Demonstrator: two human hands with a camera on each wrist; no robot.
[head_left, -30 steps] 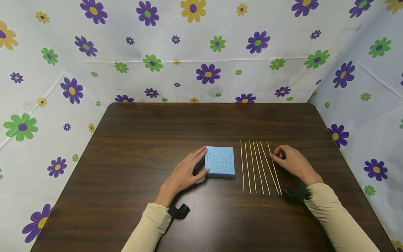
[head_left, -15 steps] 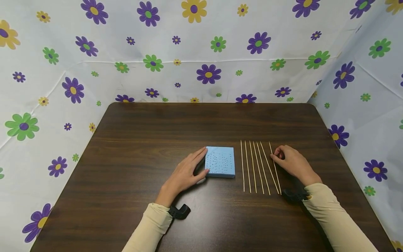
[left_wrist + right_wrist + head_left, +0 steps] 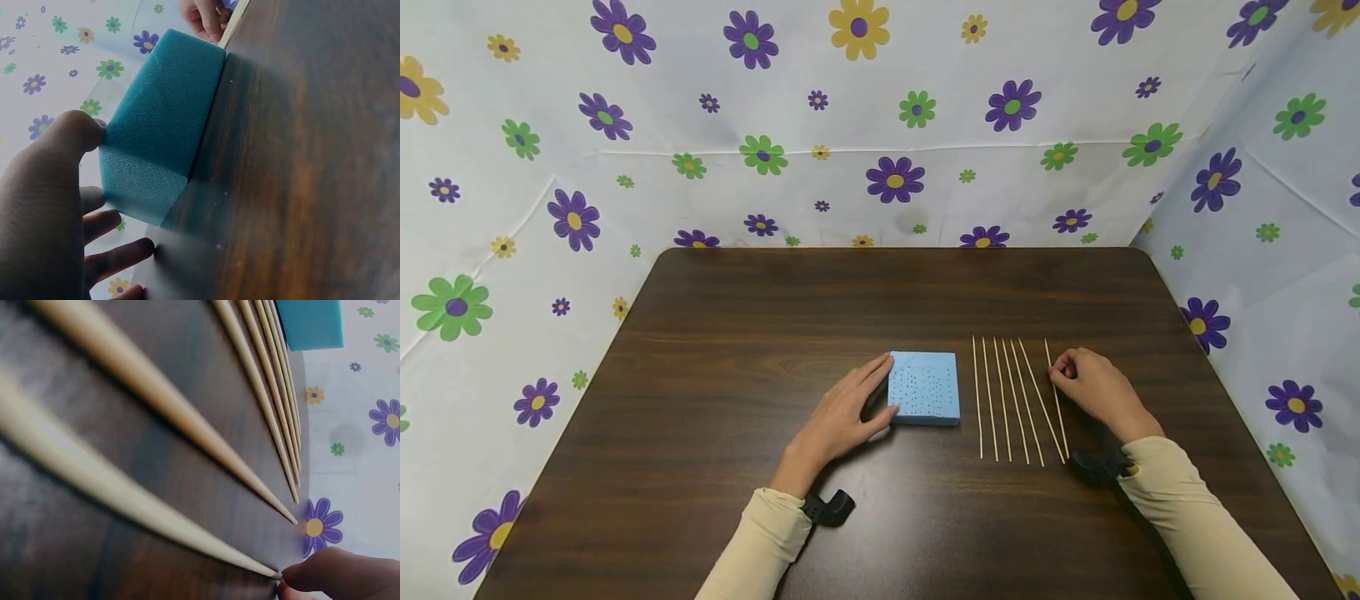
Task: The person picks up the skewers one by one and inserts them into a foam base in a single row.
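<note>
A light blue foam block (image 3: 923, 383) with many small holes in its top lies mid-table. My left hand (image 3: 838, 417) rests at its left side, thumb and fingertips touching the edge, fingers fairly straight. To the block's right, several thin wooden skewers (image 3: 1006, 400) lie roughly side by side, fanning slightly. My right hand (image 3: 1101, 390) pinches the rightmost skewer (image 3: 1059, 421) between thumb and index finger, near its far part. In the right wrist view, those fingertips (image 3: 306, 572) meet the far pointed end of that skewer (image 3: 144, 503), which still lies along the table.
The dark wood table (image 3: 737, 333) has rounded far corners. A white cloth (image 3: 700, 200) with purple, green and yellow flowers hangs behind it and along both sides. A black wrist device (image 3: 829, 508) sits on the left wrist, another (image 3: 1099, 467) on the right.
The far end of the rightmost skewer has shifted a little right, while its near end has drifted slightly left. My right hand follows with a tiny movement; the left hand and block stay put.
</note>
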